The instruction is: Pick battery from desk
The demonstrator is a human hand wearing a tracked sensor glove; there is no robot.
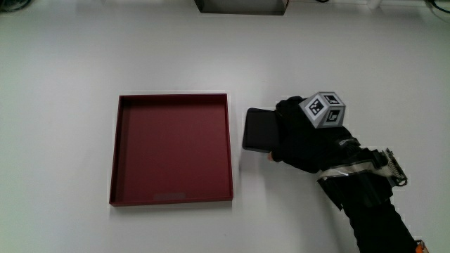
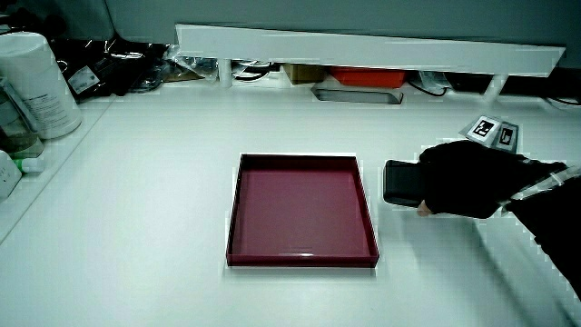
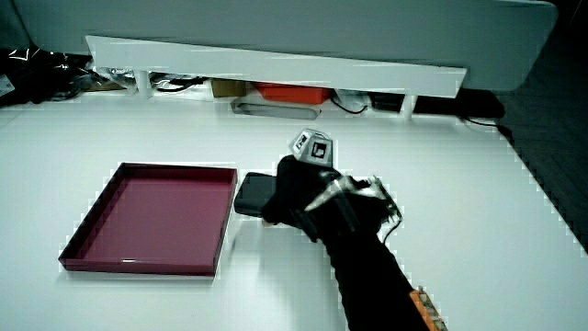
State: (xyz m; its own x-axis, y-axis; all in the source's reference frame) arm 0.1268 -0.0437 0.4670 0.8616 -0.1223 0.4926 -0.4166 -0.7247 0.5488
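The hand covers one end of the battery, a flat dark block, so that end is hidden in the main view and in both side views. The fingers close on the battery (whether it is lifted or resting on the table cannot be told). It lies just beside the red tray, outside its rim.

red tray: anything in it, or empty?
Empty. The red tray shows only its bare floor in the main view and both side views. The black battery lies on the table beside it, under the hand.
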